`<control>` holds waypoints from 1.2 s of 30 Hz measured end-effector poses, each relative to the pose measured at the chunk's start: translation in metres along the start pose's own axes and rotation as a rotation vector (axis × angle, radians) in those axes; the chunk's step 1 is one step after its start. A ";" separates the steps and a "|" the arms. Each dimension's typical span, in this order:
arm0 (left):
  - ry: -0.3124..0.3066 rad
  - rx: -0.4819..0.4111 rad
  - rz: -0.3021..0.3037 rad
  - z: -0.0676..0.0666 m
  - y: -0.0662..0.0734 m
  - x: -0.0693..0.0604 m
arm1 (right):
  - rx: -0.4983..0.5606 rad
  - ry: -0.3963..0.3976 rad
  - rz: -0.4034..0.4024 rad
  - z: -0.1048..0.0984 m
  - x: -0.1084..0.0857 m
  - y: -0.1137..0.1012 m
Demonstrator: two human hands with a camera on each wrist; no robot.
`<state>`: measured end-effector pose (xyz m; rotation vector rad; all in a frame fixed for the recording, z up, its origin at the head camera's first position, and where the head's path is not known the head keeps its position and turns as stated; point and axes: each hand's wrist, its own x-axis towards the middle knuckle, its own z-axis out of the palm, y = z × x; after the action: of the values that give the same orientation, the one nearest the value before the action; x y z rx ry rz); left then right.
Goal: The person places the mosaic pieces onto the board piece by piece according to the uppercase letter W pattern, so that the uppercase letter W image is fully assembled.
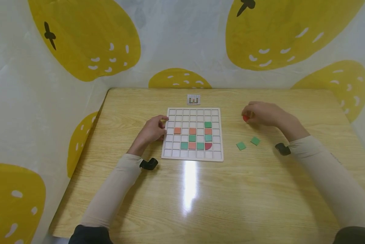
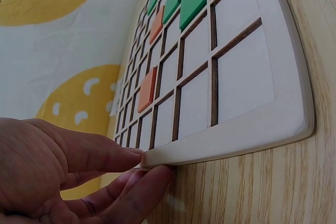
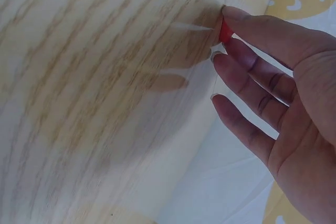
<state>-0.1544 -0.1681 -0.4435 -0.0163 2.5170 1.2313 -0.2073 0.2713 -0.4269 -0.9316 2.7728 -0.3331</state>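
A white grid board [image 1: 191, 157] lies on the table, with several green tiles [image 1: 192, 138] and orange tiles [image 1: 177, 130] in its cells. One red quarter-round tile [image 1: 208, 146] sits in a lower cell towards the right. At the board's left edge, my left hand [image 1: 153, 129] grips the rim; the left wrist view shows thumb and fingertips against the frame [image 2: 231, 148]. To the right of the board, my right hand [image 1: 263, 113] pinches a small red tile [image 3: 226, 31] between thumb and index finger, the other fingers spread. Most of that tile is hidden by the fingertips.
Two loose green tiles [image 1: 241, 146] lie between the board and the right forearm. Behind the board rests a small pattern card [image 1: 193, 99]. The wooden table [image 1: 231, 196] meets a patterned curtain [image 1: 182, 40] at the back and left.
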 end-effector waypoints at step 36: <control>-0.015 0.004 -0.012 -0.003 0.007 -0.003 | -0.047 0.021 -0.051 -0.004 0.002 -0.006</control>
<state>-0.1540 -0.1666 -0.4354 -0.0213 2.5034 1.2169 -0.2067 0.2662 -0.4213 -1.0172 2.7912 -0.2891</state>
